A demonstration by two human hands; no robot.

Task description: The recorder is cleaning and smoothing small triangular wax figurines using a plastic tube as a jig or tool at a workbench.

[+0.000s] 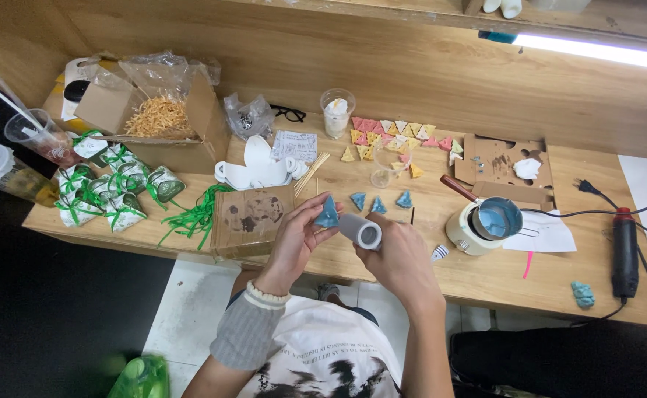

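The left hand [294, 239] pinches a triangular piece [328, 214]; the right hand [397, 258] grips a cylinder [360, 231] touching it on the right. Three further triangular pieces [379, 202] lie on the table [485, 276] just behind the grip. A cardboard box [252, 217] sits immediately left. A pot [485, 221] stands to the right, a heat gun [624, 254] well beyond it.

Both forearms reach forward and converge, the left hand [292, 239] raised with fingers pinched closed at their tips, the right hand [397, 258] curled shut in a grip, the hands nearly touching.
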